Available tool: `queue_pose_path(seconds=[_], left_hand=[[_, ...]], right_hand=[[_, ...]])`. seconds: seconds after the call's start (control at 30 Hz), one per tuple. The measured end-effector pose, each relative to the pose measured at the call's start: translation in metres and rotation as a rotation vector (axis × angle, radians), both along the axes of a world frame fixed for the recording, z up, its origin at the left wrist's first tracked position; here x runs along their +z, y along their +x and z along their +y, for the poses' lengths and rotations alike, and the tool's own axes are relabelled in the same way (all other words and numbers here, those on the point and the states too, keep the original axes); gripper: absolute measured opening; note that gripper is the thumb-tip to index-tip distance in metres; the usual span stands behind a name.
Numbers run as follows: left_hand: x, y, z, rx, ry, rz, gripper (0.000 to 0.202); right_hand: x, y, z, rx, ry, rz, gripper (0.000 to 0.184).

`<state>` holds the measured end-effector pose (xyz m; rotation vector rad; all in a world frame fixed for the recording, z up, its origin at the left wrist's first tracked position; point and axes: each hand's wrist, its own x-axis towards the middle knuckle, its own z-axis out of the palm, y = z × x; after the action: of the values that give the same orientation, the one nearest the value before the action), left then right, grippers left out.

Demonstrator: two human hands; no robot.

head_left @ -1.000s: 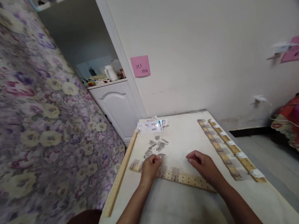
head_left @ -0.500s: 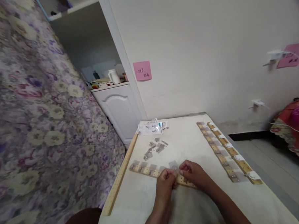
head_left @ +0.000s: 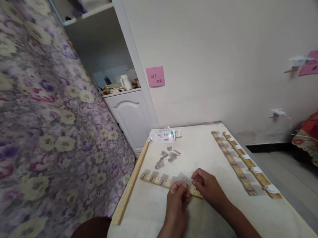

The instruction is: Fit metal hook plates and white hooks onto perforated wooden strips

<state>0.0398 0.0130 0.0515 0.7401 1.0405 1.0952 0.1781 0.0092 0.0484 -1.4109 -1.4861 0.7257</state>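
My left hand and my right hand meet over a perforated wooden strip lying across the white table. Both pinch a small clear adhesive hook held just above the strip. Several clear hooks sit in a row on the strip's left part. A loose pile of small clear and metal hooks lies behind the strip. An opened hook package rests at the table's far left corner.
Two more wooden strips with hooks lie along the table's right side. A long plain strip runs down the left edge. A floral mattress leans at left, a white cabinet behind. Pink notes stick on the wall.
My left hand left the loose pile and came to the middle of the strip. My right hand moved in to meet it, and both now pinch one hook.
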Motion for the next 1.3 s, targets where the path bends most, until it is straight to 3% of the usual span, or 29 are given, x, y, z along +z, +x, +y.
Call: queue_pose_path(seconds=[0.13, 0.33, 0.5, 0.67, 0.83, 1.07, 1.3], left_hand=[[0.001, 0.001, -0.002, 0.016, -0.016, -0.019, 0.024], [0.002, 0.001, -0.004, -0.022, 0.024, 0.039, 0.020], [0.000, -0.001, -0.005, -0.137, 0.131, 0.182, 0.015], [-0.006, -0.002, -0.004, -0.291, 0.257, 0.392, 0.012], [-0.008, -0.001, -0.004, -0.333, 0.316, 0.463, 0.009], [-0.024, 0.003, -0.016, -0.198, 0.135, 0.336, 0.020], [-0.044, 0.018, -0.035, -0.257, -0.150, 0.083, 0.030]], right_hand=[[0.005, -0.006, -0.004, 0.035, 0.058, -0.053, 0.008], [0.005, 0.001, -0.002, -0.024, 0.017, 0.004, 0.009], [-0.003, 0.010, 0.005, 0.037, -0.115, 0.124, 0.020], [-0.015, 0.015, 0.012, 0.137, -0.132, 0.240, 0.016], [-0.015, 0.019, 0.012, 0.164, -0.161, 0.321, 0.010], [-0.019, 0.034, 0.015, 0.111, -0.189, 0.310, 0.008], [-0.036, 0.040, 0.017, 0.129, -0.191, 0.240, 0.014]])
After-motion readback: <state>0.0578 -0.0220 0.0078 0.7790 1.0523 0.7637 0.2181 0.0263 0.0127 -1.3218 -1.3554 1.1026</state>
